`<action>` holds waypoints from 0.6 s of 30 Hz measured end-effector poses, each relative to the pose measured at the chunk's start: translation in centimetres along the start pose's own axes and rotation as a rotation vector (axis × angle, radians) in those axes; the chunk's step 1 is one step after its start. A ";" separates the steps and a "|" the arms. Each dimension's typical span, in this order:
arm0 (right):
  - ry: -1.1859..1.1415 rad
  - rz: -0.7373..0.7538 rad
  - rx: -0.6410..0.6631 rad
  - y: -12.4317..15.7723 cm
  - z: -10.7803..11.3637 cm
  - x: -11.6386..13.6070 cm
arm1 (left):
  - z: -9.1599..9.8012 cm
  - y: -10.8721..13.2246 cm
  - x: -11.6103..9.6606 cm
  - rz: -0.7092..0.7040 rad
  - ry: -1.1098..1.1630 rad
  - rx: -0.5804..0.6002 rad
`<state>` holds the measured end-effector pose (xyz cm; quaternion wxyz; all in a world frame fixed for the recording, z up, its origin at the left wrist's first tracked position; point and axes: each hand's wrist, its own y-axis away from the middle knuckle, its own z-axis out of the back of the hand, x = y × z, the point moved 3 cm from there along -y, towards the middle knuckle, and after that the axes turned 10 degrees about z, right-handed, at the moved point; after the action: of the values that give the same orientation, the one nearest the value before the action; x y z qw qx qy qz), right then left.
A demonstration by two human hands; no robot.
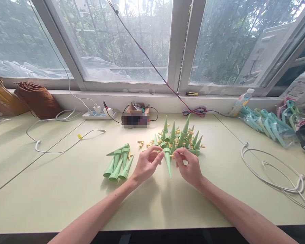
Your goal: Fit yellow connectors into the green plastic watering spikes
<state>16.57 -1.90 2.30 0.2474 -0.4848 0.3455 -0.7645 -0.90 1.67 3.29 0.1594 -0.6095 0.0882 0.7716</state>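
Grey-framed windows (pixel 178 51) stand behind the pale yellow-green tabletop (pixel 66 196) where I work, leafy growth (pixel 147 40) showing through the glass. On it sits a cluster of pointed green plastic spikes (pixel 185 128) bearing small yellow parts. Just on my side of that cluster is a single green plastic cone (pixel 167 157), its tip aimed down toward me. My left hand (pixel 147 162) is nearly closed, thumb and fingertip pinching the cone at its wide end. My right hand (pixel 189 166) is drawn into a pinch too, holding a small yellow plastic fitting (pixel 172 156) against the cone's side; how deep it sits I can't tell. Left of the cluster lie loose yellow plastic fittings (pixel 141 144), and farther left a low pile of green plastic cones (pixel 117 166). Behind the cluster rests a coil of thin red-and-dark wire (pixel 198 111); well right of the cluster, a looped white cable (pixel 269 184).
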 end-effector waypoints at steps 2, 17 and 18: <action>-0.001 0.008 -0.003 0.1 0.0 0.0 | -0.2 -0.1 0.4 0.040 0.053 0.060; -0.069 -0.047 0.047 0.3 -0.4 -0.3 | -0.4 0.0 0.9 -0.045 -0.042 0.130; -0.082 -0.061 0.048 0.3 -0.4 -0.3 | -0.4 0.1 0.8 -0.096 -0.101 0.108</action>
<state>16.31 -1.73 1.77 0.2496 -0.5199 0.3017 -0.7592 -0.75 1.54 2.40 0.2332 -0.5640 0.0921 0.7868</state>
